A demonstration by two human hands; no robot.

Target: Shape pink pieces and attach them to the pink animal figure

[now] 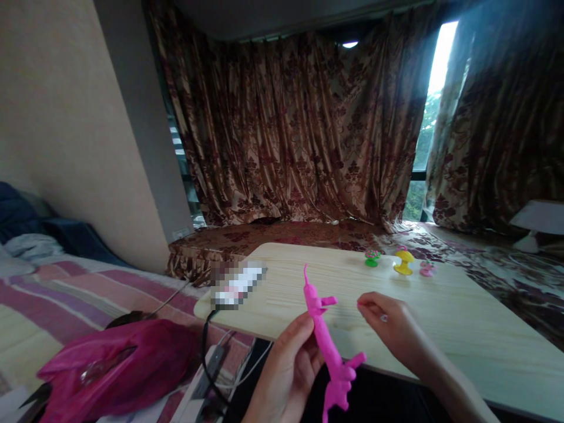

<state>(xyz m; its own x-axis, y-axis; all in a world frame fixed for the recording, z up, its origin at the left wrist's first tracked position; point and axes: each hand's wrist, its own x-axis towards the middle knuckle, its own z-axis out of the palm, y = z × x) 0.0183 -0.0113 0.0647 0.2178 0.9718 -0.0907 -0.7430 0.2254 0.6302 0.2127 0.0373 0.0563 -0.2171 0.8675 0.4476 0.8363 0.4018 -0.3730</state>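
My left hand [293, 358] is closed round the body of a bright pink clay animal figure [325, 341]. The figure has a long body, stubby legs and a thin tail-like strand at its upper end; its lower end hangs over my lap. To the right of it, apart from the figure, is my right hand [385, 320], its fingertips pinched together above the table. Whatever may be between those fingertips is too small or hidden to make out. A small pale ring-like thing [384, 318] shows on that hand.
On the pale wooden table [282, 258] stand a green piece [372, 258], a yellow mushroom-shaped piece [403, 262] and a small pink piece [427, 269]. A blurred-out device [238, 286] with a black cable lies at left. A magenta bag [118, 370] rests on the striped bed [66, 294].
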